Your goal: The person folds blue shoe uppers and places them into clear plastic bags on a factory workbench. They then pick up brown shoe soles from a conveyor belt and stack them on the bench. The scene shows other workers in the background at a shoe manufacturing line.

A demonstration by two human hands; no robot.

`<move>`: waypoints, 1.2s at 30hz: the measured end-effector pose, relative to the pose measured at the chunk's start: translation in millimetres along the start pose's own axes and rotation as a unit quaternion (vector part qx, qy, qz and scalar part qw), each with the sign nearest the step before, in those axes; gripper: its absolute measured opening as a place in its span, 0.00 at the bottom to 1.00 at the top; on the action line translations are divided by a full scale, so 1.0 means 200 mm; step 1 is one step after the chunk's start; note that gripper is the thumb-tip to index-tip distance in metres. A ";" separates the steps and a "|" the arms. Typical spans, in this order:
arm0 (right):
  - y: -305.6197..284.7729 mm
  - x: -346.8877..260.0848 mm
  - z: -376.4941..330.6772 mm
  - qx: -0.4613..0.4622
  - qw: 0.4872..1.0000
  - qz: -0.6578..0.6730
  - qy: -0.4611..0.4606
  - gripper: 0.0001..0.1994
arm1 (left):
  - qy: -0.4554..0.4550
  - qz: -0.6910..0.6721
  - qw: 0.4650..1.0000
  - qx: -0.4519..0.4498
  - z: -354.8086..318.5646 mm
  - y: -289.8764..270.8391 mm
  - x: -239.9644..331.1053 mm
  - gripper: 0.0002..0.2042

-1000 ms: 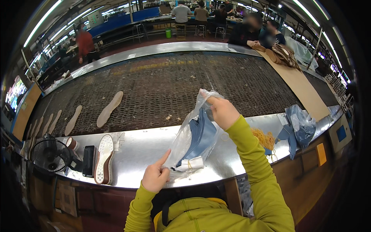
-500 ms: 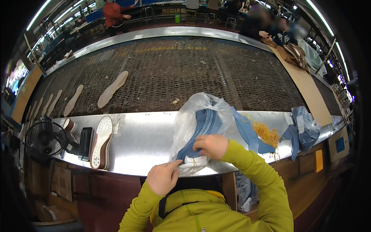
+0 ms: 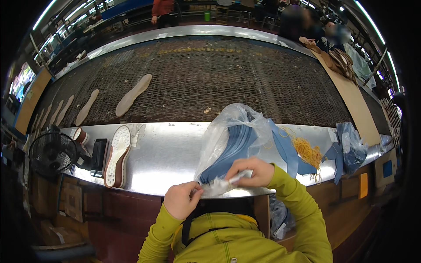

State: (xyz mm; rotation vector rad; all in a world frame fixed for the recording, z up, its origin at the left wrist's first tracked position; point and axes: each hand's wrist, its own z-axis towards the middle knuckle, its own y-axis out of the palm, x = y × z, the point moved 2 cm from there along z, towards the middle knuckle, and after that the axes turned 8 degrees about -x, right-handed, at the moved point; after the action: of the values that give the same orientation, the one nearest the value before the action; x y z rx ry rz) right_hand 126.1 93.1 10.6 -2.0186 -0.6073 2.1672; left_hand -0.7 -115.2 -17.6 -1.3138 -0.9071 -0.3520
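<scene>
A clear plastic bag (image 3: 213, 142) lies on the metal ledge, its mouth around a fanned stack of blue, strap-like flat pieces (image 3: 239, 147). My left hand (image 3: 180, 200) is closed, thumb and fingertips pinching the bag's near left corner. My right hand (image 3: 256, 171) is closed on a small white bundle (image 3: 240, 177) at the near end of the stack; motion blurs it, so I cannot tell whether it is paper or folded plastic. Crumpled clear film (image 3: 215, 187) stretches between the two hands. More blue pieces (image 3: 286, 151) lie just right of the bag.
Yellow string (image 3: 308, 151) lies tangled beside another bagged blue bundle (image 3: 351, 147). Leftward on the ledge (image 3: 164, 153) are a shoe sole (image 3: 117, 155), a black box (image 3: 99, 157) and a fan (image 3: 52, 153). Insoles (image 3: 134, 95) rest on the mesh conveyor (image 3: 193, 83). Co-workers stand beyond.
My right hand has closed on the white bundle and pulled it slightly right. The rubber band seen around it earlier no longer shows clearly. My left hand keeps near the bag's corner.
</scene>
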 end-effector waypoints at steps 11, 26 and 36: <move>0.05 0.18 -0.01 0.264 0.962 -0.030 0.066 0.12 | -0.049 -0.160 0.979 0.116 0.04 0.20 -0.14 0.21; 0.34 0.01 0.00 0.428 0.854 0.283 -0.084 0.12 | 0.083 -0.368 0.920 0.107 0.05 0.04 0.18 0.18; 0.32 -0.11 -0.01 0.311 0.815 -0.479 -0.099 0.16 | -0.103 -0.556 0.821 0.074 0.02 0.20 0.11 0.09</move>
State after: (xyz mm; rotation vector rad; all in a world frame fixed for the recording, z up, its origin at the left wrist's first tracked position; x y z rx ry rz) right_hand 142.7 27.2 6.5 -0.8376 -0.6214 1.5972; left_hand 39.4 -96.0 -27.2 -0.5420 -1.8093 -1.0233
